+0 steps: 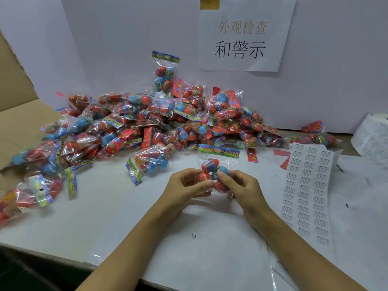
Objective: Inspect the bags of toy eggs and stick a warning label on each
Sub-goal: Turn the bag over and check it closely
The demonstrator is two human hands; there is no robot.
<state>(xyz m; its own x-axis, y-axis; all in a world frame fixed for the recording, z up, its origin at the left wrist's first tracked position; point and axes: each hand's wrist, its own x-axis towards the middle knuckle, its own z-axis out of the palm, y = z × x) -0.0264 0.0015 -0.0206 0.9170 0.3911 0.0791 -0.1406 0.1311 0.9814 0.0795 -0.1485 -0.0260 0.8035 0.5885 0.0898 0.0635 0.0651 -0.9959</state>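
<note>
1. Left hand (189, 183) and right hand (241, 185) both grip one bag of toy eggs (212, 175), fingers curled round it, held just above the white table (126, 206).
2. Big pile of bags (159, 120) behind it.
3. Warning label sheet (308, 192) lies flat to the right.
4. Open cardboard box (19, 114) at left.

A white wall (126, 38) fills the upper frame, carrying a taped paper sign (245, 34) at upper right. A white bench (105, 206) spans the lower frame.
</note>
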